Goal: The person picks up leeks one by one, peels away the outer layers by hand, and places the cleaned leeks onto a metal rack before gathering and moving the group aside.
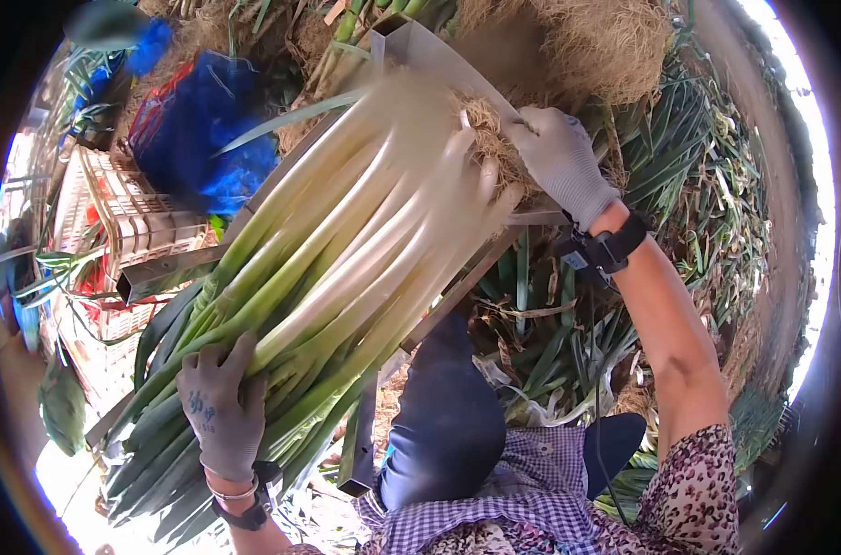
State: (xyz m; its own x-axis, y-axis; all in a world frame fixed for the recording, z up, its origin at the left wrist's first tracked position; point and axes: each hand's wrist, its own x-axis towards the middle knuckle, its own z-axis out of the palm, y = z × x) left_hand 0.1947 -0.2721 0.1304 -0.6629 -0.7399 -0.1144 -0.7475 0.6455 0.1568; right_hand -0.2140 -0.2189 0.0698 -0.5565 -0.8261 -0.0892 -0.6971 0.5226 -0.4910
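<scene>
Now | left hand (pixel 222 409): fingers spread on leeks (pixel 333 245) | right hand (pixel 566 165) by roots (pixel 492 141) (fingers unclear)

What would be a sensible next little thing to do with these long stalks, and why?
Perhaps use the right hand to tidy the roots: it is right beside that tangle, while the left hand lies over the green leaves and could steady them.
</scene>
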